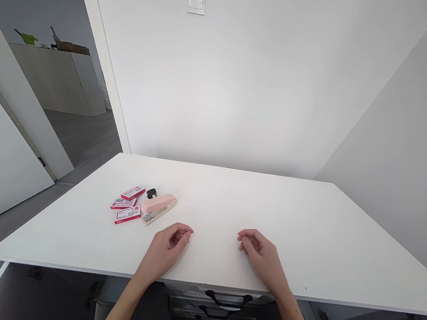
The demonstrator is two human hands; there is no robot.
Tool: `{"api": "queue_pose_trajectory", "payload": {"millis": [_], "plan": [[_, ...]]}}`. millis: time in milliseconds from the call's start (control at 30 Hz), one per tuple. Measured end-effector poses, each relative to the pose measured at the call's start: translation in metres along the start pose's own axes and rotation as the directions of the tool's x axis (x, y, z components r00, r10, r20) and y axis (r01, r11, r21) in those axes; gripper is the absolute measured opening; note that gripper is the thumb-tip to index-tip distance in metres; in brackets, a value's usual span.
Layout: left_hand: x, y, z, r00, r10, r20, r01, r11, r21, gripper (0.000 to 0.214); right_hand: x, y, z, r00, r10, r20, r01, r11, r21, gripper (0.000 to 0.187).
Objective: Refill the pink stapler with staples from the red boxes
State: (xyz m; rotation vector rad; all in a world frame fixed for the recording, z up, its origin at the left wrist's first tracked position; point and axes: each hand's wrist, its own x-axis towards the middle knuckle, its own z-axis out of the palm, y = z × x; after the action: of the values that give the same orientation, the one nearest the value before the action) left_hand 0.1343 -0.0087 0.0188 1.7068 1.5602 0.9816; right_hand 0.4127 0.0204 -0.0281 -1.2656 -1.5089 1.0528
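My left hand (pixel 169 242) rests on the white table with its fingers loosely curled in towards the thumb, and nothing shows in it. Across from it, my right hand (pixel 258 249) lies in much the same curled pose, also with nothing visible in its fingers. A pink and cream stapler (pixel 158 206) lies just beyond my left hand, apart from it. Left of the stapler are a front red-and-white small box (pixel 127 215), a middle one (pixel 124 203) and a back one (pixel 133 193). Behind the stapler sits a small black object (pixel 151 193) whose kind I cannot make out.
The white table (pixel 224 194) backs onto a wall with a light switch (pixel 197 1). Below its front edge are drawers with black handles (pixel 228 299). At the left, an open doorway shows a cabinet (pixel 52 80) in another room.
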Motion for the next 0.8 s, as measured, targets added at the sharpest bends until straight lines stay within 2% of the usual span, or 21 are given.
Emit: {"api": "queue_pose_trajectory", "payload": {"millis": [367,467,567,633,733,800], "plan": [[0.0,-0.003,0.001,1.0,0.029,0.002,-0.029,0.999,0.016,0.028,0.0,0.001,0.0,1.0,-0.005,-0.004,0.005,1.0,0.0,0.025],[0.0,-0.005,0.001,0.997,0.065,-0.049,-0.063,0.997,0.041,0.026,0.0,0.0,0.0,1.0,-0.001,-0.002,0.001,1.0,0.002,0.024],[0.0,-0.008,0.002,0.977,0.143,-0.16,-0.131,0.988,0.085,0.021,0.0,0.0,0.0,1.0,0.002,0.0,-0.002,1.0,0.006,0.023],[0.001,-0.009,0.003,0.935,0.217,-0.28,-0.172,0.97,0.174,0.019,0.0,0.0,0.0,1.0,0.001,0.0,-0.001,1.0,0.007,0.022],[0.004,-0.011,0.0,0.8,0.365,-0.476,-0.176,0.902,0.395,0.021,-0.001,0.0,0.0,1.0,-0.005,0.0,0.005,1.0,0.008,0.021],[0.007,-0.014,-0.005,0.725,0.427,-0.54,-0.123,0.853,0.508,0.027,-0.001,0.0,0.0,1.0,-0.01,-0.002,0.01,1.0,0.002,0.021]]}}
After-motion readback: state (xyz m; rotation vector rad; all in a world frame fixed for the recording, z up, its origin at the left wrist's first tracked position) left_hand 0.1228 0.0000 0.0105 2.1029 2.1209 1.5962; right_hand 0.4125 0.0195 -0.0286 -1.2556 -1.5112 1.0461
